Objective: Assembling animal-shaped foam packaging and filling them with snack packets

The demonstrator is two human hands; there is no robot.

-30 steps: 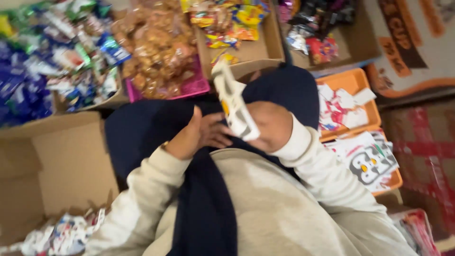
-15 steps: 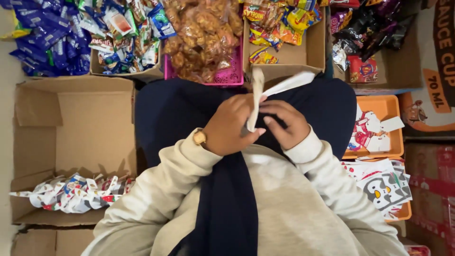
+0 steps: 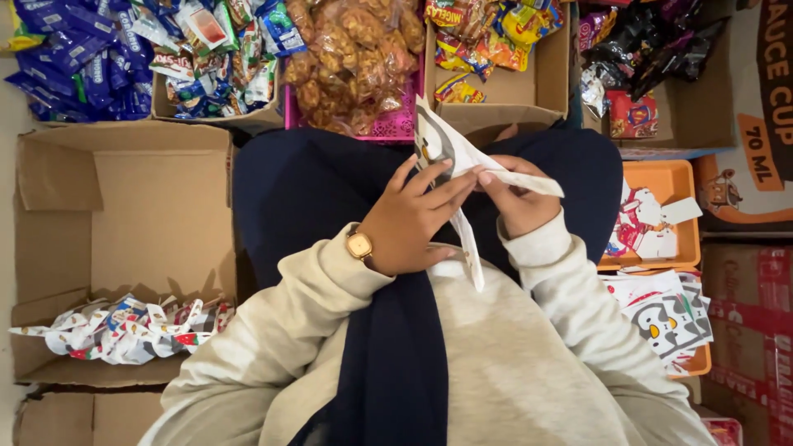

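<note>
Hands work together over the lap: left hand [image 3: 410, 219] and right hand [image 3: 519, 198] both pinch a white printed paper bag [image 3: 453, 153], fingers closed on its edges.

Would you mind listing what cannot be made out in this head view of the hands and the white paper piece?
- Right hand: its palm and most fingers are hidden by the white paper piece and the left hand.
- The paper piece's full print: folded and covered by fingers.
- Orange tray: the cut-outs inside are too small to tell apart.
- Cardboard box: its lower corner is cut off by the left edge.
</note>
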